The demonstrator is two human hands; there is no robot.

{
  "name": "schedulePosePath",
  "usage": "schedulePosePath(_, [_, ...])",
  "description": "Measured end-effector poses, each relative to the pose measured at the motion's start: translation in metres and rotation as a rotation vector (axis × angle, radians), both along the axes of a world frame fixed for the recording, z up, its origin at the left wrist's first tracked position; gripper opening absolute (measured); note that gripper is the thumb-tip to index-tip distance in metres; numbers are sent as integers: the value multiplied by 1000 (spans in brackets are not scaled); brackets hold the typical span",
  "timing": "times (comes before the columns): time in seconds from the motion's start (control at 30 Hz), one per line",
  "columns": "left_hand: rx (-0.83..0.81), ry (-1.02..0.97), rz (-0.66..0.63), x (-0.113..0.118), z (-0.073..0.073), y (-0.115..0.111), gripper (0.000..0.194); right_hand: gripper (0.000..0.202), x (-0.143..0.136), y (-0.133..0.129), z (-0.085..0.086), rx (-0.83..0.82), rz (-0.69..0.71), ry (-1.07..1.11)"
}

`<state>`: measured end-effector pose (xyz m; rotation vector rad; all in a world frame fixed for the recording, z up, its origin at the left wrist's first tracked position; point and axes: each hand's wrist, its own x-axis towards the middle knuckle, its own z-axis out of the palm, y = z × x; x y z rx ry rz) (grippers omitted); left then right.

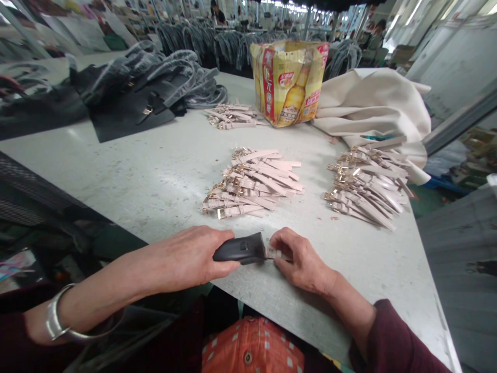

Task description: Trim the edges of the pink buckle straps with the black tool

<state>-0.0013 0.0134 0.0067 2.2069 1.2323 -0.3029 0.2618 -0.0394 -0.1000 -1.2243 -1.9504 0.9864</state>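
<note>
A black handheld tool (241, 249) lies level over the table's near edge, its wide end facing right. Wrapped round its left end is my left hand (198, 255), with a silver bangle on the wrist. My right hand (303, 261) pinches a small pale pink strap (273, 253), whose left end meets the wide end of the tool. Most of that strap is hidden by my fingers. Beyond my hands lies a pile of pink buckled straps (256, 181); a second strap pile (367, 184) is to the right.
On the grey-white table (128, 171), a yellow beer carton (289, 85) stands at the back beside a small strap heap (235, 115). Black bags (132, 103) with wrapped handles lie back left. Cream material (373, 103) is bunched back right. People sit far behind.
</note>
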Motion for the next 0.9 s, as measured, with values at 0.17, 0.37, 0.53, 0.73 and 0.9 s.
schedulePosePath(0.17, [-35,-42,44,-8,-4,-2,25,36,0,-4,-5,10,-43,19])
schedulePosePath(0.37, [-3,35,3,-2,6,4,24,19,-1,-8,-13,107,-148,-122])
schedulePosePath(0.53, [15,-3,-17,16,3,2,24,21,4,-4,-13,102,-118,-121])
schedulePosePath(0.73, [20,-16,80,6,-6,-8,25,25,8,-7,-12,103,-110,-108])
schedulePosePath(0.9, [1,56,40,-2,0,-8,25,26,7,-10,-11,77,-111,-108])
